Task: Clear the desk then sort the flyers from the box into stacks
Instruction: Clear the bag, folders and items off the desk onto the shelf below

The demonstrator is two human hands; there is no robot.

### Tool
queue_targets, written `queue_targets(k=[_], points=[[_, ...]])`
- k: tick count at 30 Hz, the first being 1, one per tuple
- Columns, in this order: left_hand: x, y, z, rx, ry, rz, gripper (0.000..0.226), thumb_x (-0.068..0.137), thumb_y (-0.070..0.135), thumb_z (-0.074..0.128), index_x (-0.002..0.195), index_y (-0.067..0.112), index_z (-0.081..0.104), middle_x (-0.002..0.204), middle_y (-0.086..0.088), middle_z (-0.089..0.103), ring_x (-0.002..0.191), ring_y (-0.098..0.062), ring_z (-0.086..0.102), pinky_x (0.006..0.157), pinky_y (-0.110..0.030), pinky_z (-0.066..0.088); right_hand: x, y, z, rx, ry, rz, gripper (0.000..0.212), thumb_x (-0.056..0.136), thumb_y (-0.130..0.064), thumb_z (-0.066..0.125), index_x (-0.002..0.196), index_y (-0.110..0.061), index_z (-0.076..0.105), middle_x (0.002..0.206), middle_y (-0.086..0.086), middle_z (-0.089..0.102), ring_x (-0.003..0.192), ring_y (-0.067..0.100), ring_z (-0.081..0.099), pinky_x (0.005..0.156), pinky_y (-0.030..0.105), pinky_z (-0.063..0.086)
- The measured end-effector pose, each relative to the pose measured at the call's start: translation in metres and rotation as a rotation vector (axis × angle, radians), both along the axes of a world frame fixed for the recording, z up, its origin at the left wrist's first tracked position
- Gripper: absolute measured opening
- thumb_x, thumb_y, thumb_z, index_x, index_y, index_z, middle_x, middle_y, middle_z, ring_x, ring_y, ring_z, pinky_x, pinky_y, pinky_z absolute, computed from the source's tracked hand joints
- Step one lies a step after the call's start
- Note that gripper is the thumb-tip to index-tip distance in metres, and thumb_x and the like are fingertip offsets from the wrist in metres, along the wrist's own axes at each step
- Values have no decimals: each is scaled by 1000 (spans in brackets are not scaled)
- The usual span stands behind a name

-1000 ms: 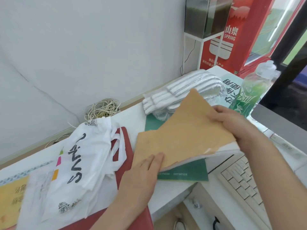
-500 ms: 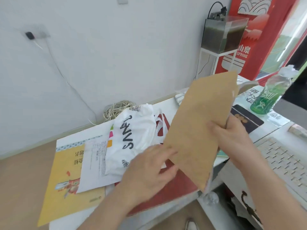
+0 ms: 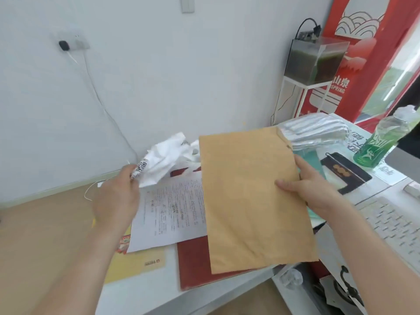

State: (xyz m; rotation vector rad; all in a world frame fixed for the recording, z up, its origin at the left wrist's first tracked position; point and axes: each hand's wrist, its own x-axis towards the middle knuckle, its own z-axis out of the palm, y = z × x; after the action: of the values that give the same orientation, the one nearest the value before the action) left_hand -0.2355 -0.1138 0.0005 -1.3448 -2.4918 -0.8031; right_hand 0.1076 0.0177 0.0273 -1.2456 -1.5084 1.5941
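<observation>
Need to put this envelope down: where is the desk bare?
Bare desk shows at the front edge, below the yellow flyer and left of the red folder; a thin strip lies between the black card and keyboard. The printed sheet, striped bundle and bottle crowd the rest.

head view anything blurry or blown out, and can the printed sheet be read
In the head view the left hand and the white bag it grips are smeared by motion; the right hand and the brown envelope it holds are sharper; text on the printed sheet is too soft to read; the window at far right is washed out.
</observation>
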Motion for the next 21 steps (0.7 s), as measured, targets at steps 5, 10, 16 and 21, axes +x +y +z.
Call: queue_targets(k=[5, 10, 16, 21], points=[[-9, -24, 55, 128, 21, 113, 39, 94, 16, 44, 132, 23, 52, 78, -19, 64, 77, -41, 55, 74, -43, 41, -32, 16, -67, 28, -536, -97, 55, 84, -7, 63, 132, -22, 42, 118, 6, 57, 103, 27, 55, 82, 35, 45], [46, -31, 29, -104, 364, -171, 40, 90, 3, 43, 126, 15, 51, 108, -6, 70, 50, -28, 51, 39, -24, 27, -48, 11, -48, 24, -349, -99, 80, 79, -65, 59, 143, -22, 35, 137, 10, 48, 126, 26, 47, 99, 41, 40], [101, -1, -34, -542, -44, -877, 73, 84, 22, 66, 141, 46, 28, 148, 12, 35, 130, -9, 40, 96, -36, 47, -54, 22, -44, -19, -121, 84, 68, 75, -29, 79, 133, -28, 45, 120, -3, 66, 104, 21, 66, 86, 45, 55], [36, 75, -43, -460, -307, -548, 45, 93, 16, 50, 136, 27, 48, 145, 8, 44, 134, -11, 37, 109, -23, 27, -16, 48, -75, -26, -301, -234, 64, 77, 6, 69, 132, -15, 45, 119, 14, 62, 98, 30, 63, 84, 47, 53]])
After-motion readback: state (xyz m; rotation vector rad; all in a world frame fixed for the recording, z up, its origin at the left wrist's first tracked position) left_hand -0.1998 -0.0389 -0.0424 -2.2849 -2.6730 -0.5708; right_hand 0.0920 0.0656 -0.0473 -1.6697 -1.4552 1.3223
